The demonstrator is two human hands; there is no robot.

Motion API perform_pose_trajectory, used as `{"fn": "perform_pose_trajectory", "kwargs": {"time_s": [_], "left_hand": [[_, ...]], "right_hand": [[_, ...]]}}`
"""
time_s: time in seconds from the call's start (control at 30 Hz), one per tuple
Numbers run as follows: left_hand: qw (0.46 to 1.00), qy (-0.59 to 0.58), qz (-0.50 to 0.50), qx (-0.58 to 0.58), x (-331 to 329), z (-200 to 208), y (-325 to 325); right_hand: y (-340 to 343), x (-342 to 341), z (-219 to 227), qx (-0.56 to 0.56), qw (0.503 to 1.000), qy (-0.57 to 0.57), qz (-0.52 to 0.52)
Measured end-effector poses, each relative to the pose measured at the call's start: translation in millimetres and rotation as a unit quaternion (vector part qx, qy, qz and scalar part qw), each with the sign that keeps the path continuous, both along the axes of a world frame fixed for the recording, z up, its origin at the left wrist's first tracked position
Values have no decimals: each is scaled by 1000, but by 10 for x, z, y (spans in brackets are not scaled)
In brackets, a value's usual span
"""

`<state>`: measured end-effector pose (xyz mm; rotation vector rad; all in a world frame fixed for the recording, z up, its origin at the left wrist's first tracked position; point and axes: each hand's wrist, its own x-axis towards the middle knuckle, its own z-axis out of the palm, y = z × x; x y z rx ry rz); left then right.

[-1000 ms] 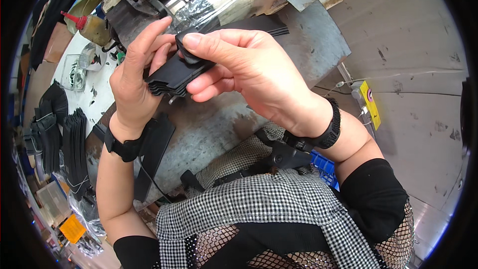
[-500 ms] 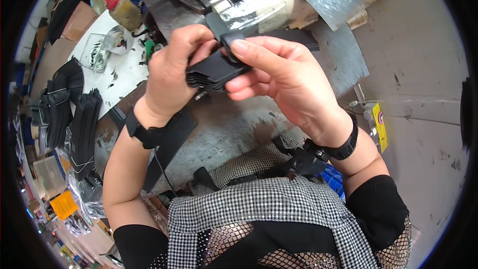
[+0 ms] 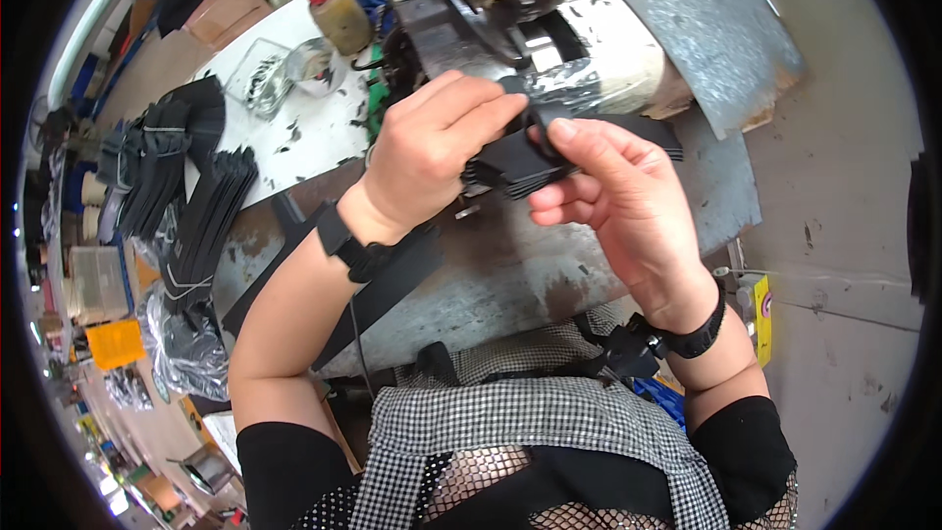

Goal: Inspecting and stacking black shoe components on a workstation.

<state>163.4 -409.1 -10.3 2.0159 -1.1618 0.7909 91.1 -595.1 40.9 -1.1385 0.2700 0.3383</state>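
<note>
A stack of flat black strips (image 3: 522, 159) is held up between my two hands, above the metal worktop (image 3: 510, 265). My right hand (image 3: 643, 201) grips it from the right, thumb on top and fingertips below. A narrow black band (image 3: 541, 128) loops over the stack beside that thumb. My left hand (image 3: 422, 152) is closed at the stack's left end, its fingers bent towards the band; what lies inside its grip is partly hidden. The stack's right end (image 3: 653, 130) sticks out behind my right hand.
A dark machine (image 3: 461, 29) stands just beyond my hands, with a metal sheet (image 3: 702, 29) at its right. A red-tipped bottle (image 3: 339, 20), a clear dish (image 3: 258, 79) and a clear cup (image 3: 316, 67) sit at far left. Bundled black strips (image 3: 211, 221) lie left; flat black pieces (image 3: 392, 285) lie nearer.
My left hand has turned, its back now facing up, and its fingers have come down close to the band. The whole view has shifted, so the worktop's things appear further right.
</note>
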Motion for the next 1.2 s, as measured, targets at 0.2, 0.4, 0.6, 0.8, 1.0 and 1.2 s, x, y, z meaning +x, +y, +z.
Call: {"fn": "perform_pose_trajectory", "kwargs": {"time_s": [0.2, 0.4, 0.6, 0.8, 1.0, 1.2], "left_hand": [[1000, 15, 10, 6, 67, 13, 10], [1000, 13, 7, -4, 81, -7, -47], [1000, 7, 7, 3, 97, -11, -106], [996, -73, -42, -18, 4, 50, -151], [958, 256, -75, -105, -248, 49, -121], [999, 39, 19, 4, -126, 18, -28]], "right_hand": [[-1, 125, 15, 5, 1000, -13, 4], [-65, 124, -11, -3, 1000, -6, -8], [-161, 131, -55, -20, 999, -10, -31], [-212, -77, 41, -19, 1000, -2, -10], [-151, -118, 101, -29, 999, 21, 3], [-49, -16, 61, -27, 999, 24, 12]]}}
